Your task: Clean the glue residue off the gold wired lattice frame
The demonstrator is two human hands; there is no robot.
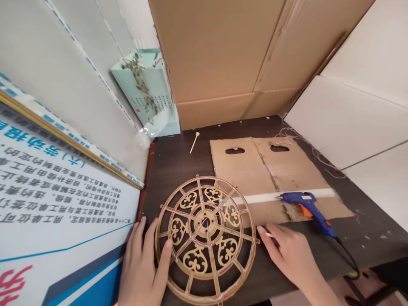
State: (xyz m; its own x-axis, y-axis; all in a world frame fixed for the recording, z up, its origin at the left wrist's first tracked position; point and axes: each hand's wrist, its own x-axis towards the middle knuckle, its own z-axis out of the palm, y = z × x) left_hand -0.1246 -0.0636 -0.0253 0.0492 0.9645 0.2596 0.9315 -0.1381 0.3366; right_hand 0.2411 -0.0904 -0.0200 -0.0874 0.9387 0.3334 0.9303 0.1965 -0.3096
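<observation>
We are resting our left hand (140,263) at the left side of a round openwork frame (213,229), its thumb lying over the rim and its forefinger running along the outer edge; that placing is probably steadying the piece, though we cannot tell how firmly we are pressing. Our right hand (288,250) is curling in and pinching a small pale stick (269,235) between thumb and fingers, seemingly because something so slim is needing a fingertip hold. Our two hands are working apart, with the frame lying between them.

The frame is sitting on the near part of the dark table (178,157), and its far right edge is overlapping a flat cardboard sheet (236,168), which is perhaps shielding the surface. It is reaching under our left thumb on one side, while on the other its rim is ending just beside our right fingertips. A blue glue gun (296,197) is lying on the sheet to the right, beyond our right hand, its nozzle pointing left over a white strip (255,198). Farther off, left of the sheet, a white-tipped stick (194,143) is lying by itself.
</observation>
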